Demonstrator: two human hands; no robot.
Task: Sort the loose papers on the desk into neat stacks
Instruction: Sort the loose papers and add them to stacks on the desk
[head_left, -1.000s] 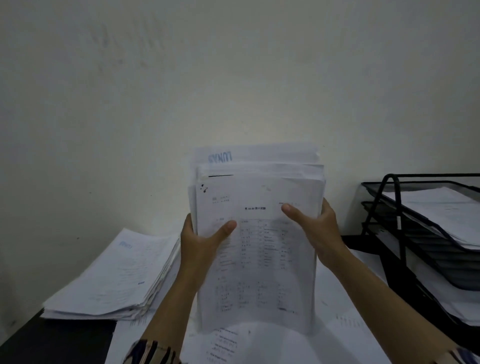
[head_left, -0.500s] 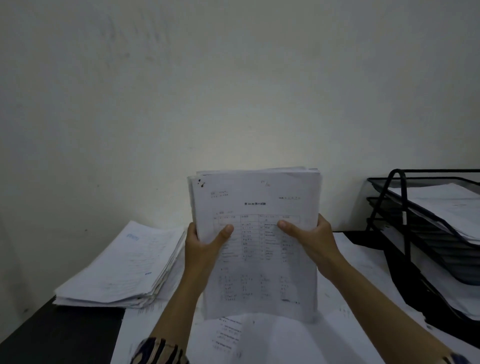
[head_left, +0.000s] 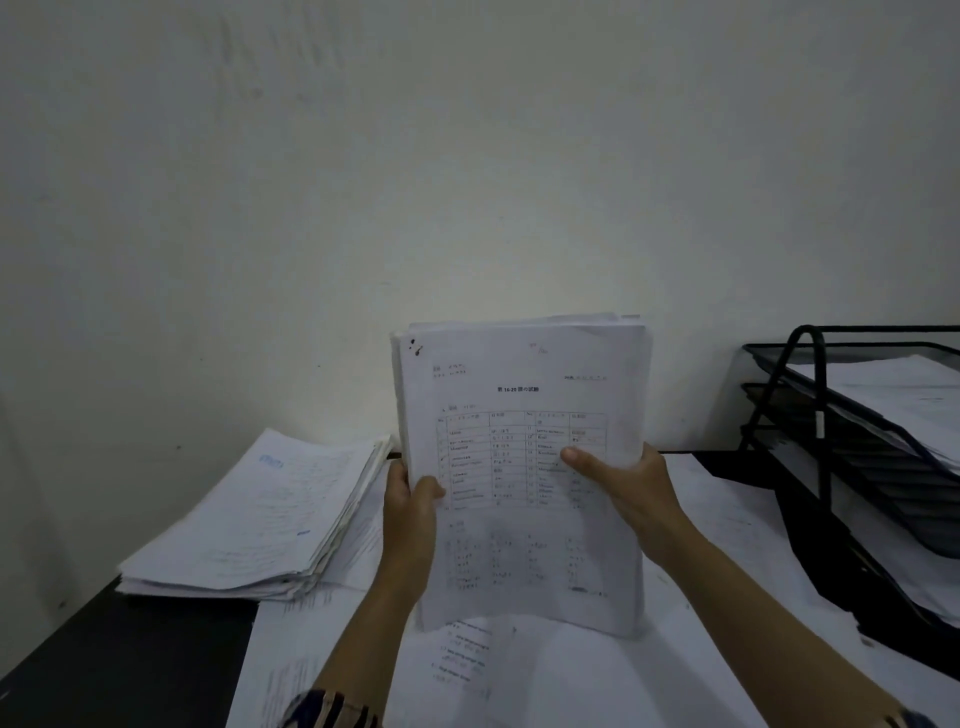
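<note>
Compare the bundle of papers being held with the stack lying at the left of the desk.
The held bundle stands upright, its bottom edge down on the loose sheets; the left stack lies flat on the desk. The left hand and right hand grip the bundle's sides; nothing touches the stack. The bundle's front page shows a printed table; the stack's top sheet bears blue marks. Both are thick piles of white paper with slightly uneven edges.

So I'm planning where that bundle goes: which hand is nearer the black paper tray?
Right. The right hand grips the held bundle's edge facing the black paper tray; the left hand grips its far edge.
</note>
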